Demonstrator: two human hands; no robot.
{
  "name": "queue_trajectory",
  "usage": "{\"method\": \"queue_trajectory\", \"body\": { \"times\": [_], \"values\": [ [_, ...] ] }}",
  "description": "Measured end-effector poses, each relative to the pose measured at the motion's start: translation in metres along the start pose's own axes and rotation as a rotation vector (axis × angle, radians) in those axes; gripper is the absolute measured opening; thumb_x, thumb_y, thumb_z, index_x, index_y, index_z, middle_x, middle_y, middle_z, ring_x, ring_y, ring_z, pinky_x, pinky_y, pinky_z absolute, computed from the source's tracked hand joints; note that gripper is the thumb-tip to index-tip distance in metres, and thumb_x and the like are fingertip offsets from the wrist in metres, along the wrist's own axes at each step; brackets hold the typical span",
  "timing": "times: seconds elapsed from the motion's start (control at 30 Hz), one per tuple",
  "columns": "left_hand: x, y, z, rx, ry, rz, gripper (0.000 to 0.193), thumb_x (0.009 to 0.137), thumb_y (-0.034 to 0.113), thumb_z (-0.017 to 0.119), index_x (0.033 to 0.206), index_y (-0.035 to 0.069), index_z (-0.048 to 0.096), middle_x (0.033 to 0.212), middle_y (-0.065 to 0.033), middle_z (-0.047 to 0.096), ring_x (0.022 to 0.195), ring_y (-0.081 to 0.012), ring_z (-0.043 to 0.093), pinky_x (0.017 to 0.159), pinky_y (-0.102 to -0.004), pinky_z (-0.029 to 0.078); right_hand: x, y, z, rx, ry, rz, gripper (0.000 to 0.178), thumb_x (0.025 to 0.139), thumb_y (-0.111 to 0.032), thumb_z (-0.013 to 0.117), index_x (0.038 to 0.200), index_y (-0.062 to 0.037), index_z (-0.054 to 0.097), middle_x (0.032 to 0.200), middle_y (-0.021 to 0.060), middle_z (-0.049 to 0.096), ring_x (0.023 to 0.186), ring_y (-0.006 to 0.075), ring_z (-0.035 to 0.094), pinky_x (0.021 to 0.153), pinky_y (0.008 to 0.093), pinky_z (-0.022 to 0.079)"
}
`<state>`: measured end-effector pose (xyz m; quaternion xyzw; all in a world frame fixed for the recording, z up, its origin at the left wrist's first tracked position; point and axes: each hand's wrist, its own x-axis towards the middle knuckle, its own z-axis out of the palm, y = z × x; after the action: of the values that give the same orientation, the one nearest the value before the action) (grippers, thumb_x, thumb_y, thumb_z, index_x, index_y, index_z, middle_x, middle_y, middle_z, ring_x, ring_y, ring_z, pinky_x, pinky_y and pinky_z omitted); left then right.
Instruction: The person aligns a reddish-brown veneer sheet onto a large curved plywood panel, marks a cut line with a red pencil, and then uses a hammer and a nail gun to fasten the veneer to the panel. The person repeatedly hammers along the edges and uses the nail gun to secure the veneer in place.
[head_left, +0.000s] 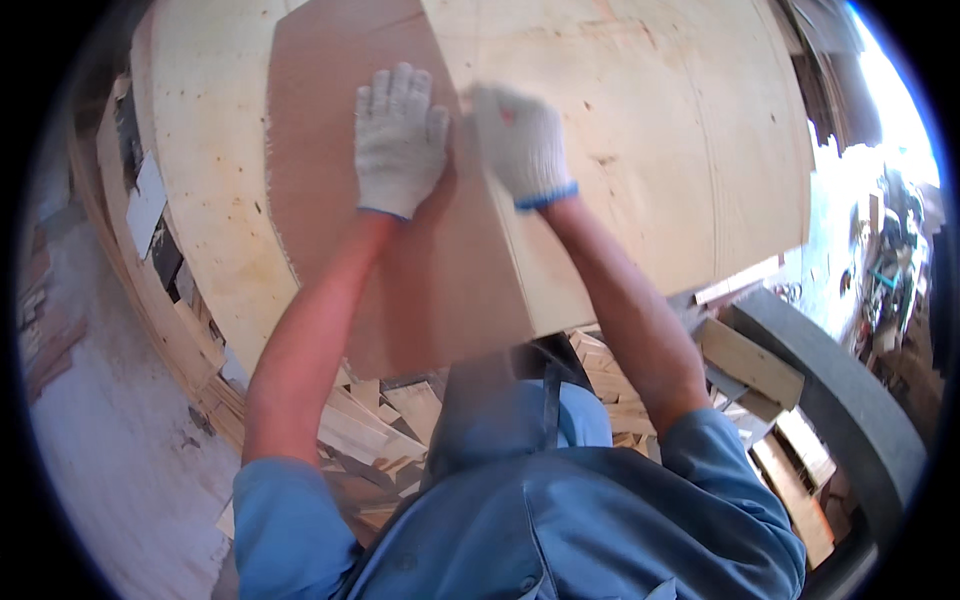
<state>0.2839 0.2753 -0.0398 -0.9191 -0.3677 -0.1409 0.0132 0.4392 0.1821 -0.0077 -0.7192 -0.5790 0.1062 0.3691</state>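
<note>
A reddish-brown thin sheet point(430, 270) lies over a large pale plywood panel point(640, 130). Its left edge is ragged, while the right edge runs straight. My left hand point(402, 145), in a white knit glove, rests flat on the brown sheet with the fingers stretched out. Just to the right, at the sheet's straight edge, is my gloved right hand point(522, 140), blurred by motion. Its fingers are curled closed, and whatever they may hold is hidden.
Stacked wood strips point(135, 240) line the panel's left side. Broken wood offcuts point(390, 420) lie below its near edge, by my body. On the right stands a curved grey beam point(840, 375) beside wood blocks point(750, 365). Cluttered items point(890, 270) fill the far right.
</note>
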Motion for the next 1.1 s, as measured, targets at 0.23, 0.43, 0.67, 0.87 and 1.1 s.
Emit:
{"method": "queue_trajectory", "body": {
  "times": [0.23, 0.43, 0.67, 0.87, 1.1],
  "values": [
    [0.006, 0.000, 0.012, 0.081, 0.093, 0.071, 0.050, 0.106, 0.038, 0.048, 0.144, 0.008, 0.058, 0.153, -0.0150, 0.053, 0.143, -0.0375, 0.046, 0.122, -0.0533, 0.030, -0.243, -0.095, -0.083, 0.461, -0.032, 0.810, 0.022, 0.105, -0.023, 0.059, 0.110, -0.0073, 0.073, 0.091, 0.0216, 0.069, 0.077, 0.0354, 0.068, 0.071, 0.0390, 0.054],
    [0.009, -0.005, 0.015, 0.051, 0.169, 0.104, 0.047, 0.104, 0.038, 0.049, 0.136, 0.007, 0.062, 0.147, -0.0125, 0.057, 0.135, -0.0352, 0.050, 0.115, -0.0531, 0.036, -0.379, -0.099, -0.113, 0.283, -0.680, 0.801, 0.027, 0.106, -0.021, 0.060, 0.112, 0.0001, 0.075, 0.083, 0.0061, 0.074, 0.069, 0.0098, 0.067, 0.063, 0.0259, 0.054],
    [0.004, -0.006, 0.009, 0.053, 0.195, 0.069, 0.043, 0.100, 0.036, 0.052, 0.131, 0.008, 0.064, 0.136, -0.0136, 0.062, 0.125, -0.0357, 0.056, 0.109, -0.0534, 0.041, -0.257, -0.099, -0.140, 0.701, -0.140, 1.003, 0.025, 0.105, -0.017, 0.060, 0.115, 0.0027, 0.073, 0.090, 0.0094, 0.074, 0.072, 0.0117, 0.068, 0.065, 0.0269, 0.056],
    [-0.003, -0.006, -0.022, -0.180, 0.217, -0.015, 0.032, 0.095, 0.033, 0.060, 0.109, 0.005, 0.067, 0.114, -0.0131, 0.065, 0.114, -0.0328, 0.058, 0.102, -0.0498, 0.043, -0.095, -0.107, -0.099, 0.779, -0.194, 0.673, 0.026, 0.101, -0.014, 0.062, 0.112, 0.0082, 0.071, 0.085, 0.0125, 0.074, 0.071, 0.0168, 0.068, 0.067, 0.0291, 0.055],
    [-0.031, -0.023, -0.053, -0.152, 0.009, -0.019, 0.026, 0.085, 0.027, 0.065, 0.102, 0.008, 0.072, 0.116, -0.0123, 0.066, 0.109, -0.0280, 0.059, 0.099, -0.0453, 0.045, 0.012, -0.187, 0.025, 0.534, -0.877, 0.176, 0.028, 0.104, -0.020, 0.058, 0.103, 0.0052, 0.071, 0.075, 0.0089, 0.069, 0.063, 0.0147, 0.064, 0.060, 0.0285, 0.051]
  ]
}}
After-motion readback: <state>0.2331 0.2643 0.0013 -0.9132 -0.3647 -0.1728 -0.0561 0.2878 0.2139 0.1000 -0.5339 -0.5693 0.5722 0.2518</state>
